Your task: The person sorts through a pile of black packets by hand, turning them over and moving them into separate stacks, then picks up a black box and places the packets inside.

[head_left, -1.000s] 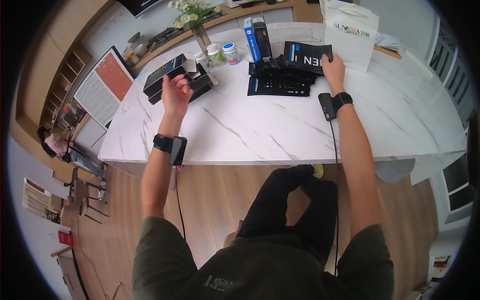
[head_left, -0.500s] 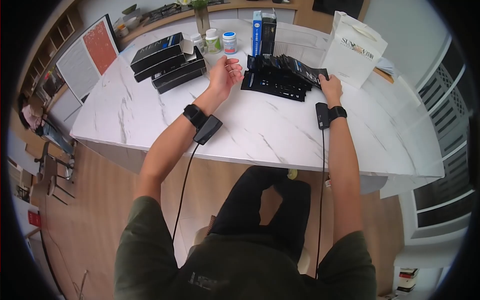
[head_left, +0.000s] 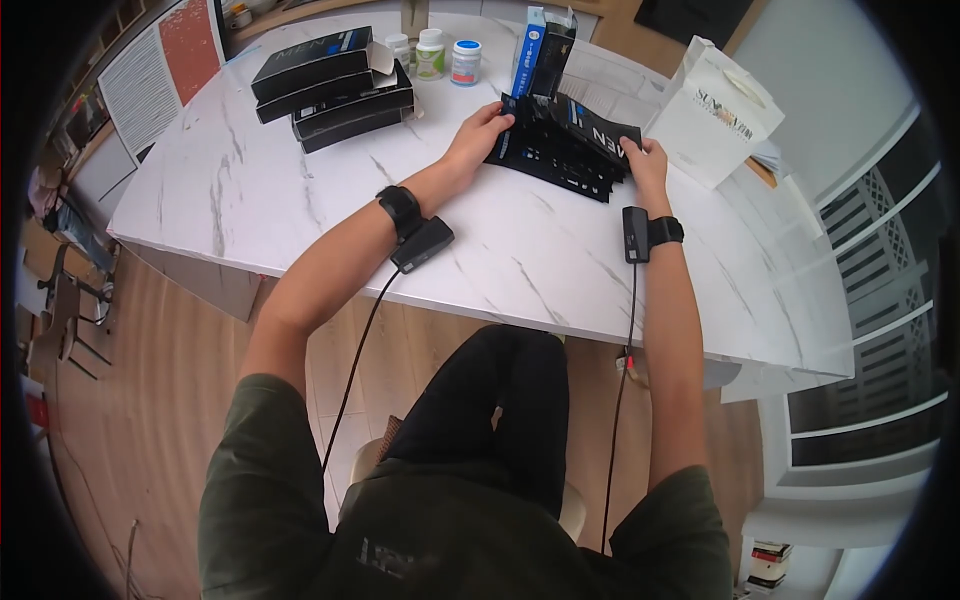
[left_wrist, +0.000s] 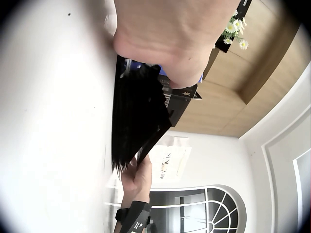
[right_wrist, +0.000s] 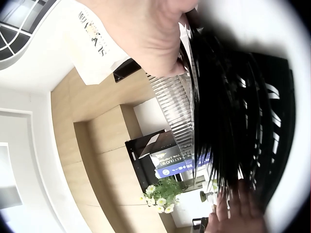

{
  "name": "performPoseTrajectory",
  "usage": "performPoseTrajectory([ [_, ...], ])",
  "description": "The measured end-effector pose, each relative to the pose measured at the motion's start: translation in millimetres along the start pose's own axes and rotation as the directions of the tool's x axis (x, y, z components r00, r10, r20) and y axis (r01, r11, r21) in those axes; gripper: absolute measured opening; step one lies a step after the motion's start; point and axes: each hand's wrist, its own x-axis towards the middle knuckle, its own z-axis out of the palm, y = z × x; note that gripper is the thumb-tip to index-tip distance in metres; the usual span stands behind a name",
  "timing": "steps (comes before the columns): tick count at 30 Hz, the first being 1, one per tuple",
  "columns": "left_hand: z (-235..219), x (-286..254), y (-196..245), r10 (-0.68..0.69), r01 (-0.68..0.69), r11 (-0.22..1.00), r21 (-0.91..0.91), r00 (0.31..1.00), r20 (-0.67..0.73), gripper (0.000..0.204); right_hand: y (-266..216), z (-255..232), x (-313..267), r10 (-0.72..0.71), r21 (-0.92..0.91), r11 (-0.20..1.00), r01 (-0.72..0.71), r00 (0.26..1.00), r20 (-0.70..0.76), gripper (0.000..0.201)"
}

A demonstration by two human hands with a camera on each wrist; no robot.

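Observation:
A pile of flat black sachets (head_left: 560, 165) marked "MEN" lies fanned on the white marbled table (head_left: 480, 270). My right hand (head_left: 648, 165) grips the right end of the upper sachets, thumb on top, and tilts them up off the lower ones. At the pile's left end is my left hand (head_left: 478, 145), its fingertips against the sachets' edges. In the right wrist view, the left hand's fingers (right_wrist: 235, 206) look straight against that end. The left wrist view shows the sachets (left_wrist: 138, 107) side-on, spreading between both hands, with the left fingertips partly hidden.
Black boxes (head_left: 315, 75) are stacked at the left, one with an open flap. Beside them stand white bottles, one with a blue cap (head_left: 466, 62). Behind the pile are an upright blue box (head_left: 528, 52), a black box (head_left: 553, 60) and a clear container (head_left: 610, 90). A white paper bag (head_left: 715, 120) stands right.
My left hand has moved right from near the black boxes to the pile's left end. The right hand has lowered its sachets onto the pile and still grips them. The head view has shifted.

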Motion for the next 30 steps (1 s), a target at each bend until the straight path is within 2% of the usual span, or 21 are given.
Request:
performPoseTrajectory([
  [5, 5.4, -9.9, 7.9, 0.053, -0.054, 0.995, 0.082, 0.999, 0.011, 0.056, -8.3, 4.2, -3.1, 0.116, 0.219, 0.969, -0.118, 0.993, 0.018, 0.025],
  [7, 5.2, -13.0, 10.0, 0.073, -0.076, 0.990, 0.119, 0.997, 0.029, 0.058, -12.0, 7.6, -4.8, 0.099, 0.186, 0.978, -0.096, 0.995, -0.007, 0.026],
  [8, 4.3, -14.1, 12.3, 0.092, -0.097, 0.988, 0.121, 0.995, 0.045, 0.066, -10.6, 10.0, -5.6, 0.082, 0.165, 0.983, -0.077, 0.996, -0.024, 0.027],
  [11, 6.1, -17.8, 17.3, 0.056, -0.063, 0.981, 0.184, 0.998, 0.042, 0.058, -9.3, 15.5, -4.3, 0.043, 0.107, 0.994, -0.037, 0.997, -0.057, 0.030],
  [15, 6.4, -17.5, 12.2, 0.078, -0.094, 0.978, 0.187, 0.993, 0.093, 0.061, -4.4, 21.3, -4.9, 0.007, 0.027, 1.000, -0.004, 0.995, -0.100, 0.037],
  [20, 10.5, -21.3, 9.6, 0.196, -0.209, 0.959, 0.191, 0.977, 0.081, 0.072, -12.4, 24.5, -9.8, 0.061, 0.168, 0.985, -0.043, 0.993, -0.104, 0.044],
  [24, 9.4, -15.0, 2.9, 0.180, -0.213, 0.948, 0.239, 0.972, 0.153, 0.072, -18.0, 24.4, -16.8, 0.063, 0.234, 0.971, -0.037, 0.993, -0.104, 0.046],
  [26, 9.9, -10.7, 0.7, 0.181, -0.214, 0.937, 0.278, 0.974, 0.140, 0.075, -22.2, 24.9, -18.9, 0.030, 0.183, 0.983, -0.009, 0.993, -0.111, 0.046],
  [30, 11.5, -3.5, -2.8, 0.240, -0.261, 0.934, 0.244, 0.964, 0.112, 0.085, -24.2, 30.2, -17.2, -0.067, 0.122, 0.990, 0.075, 0.995, -0.068, 0.046],
])
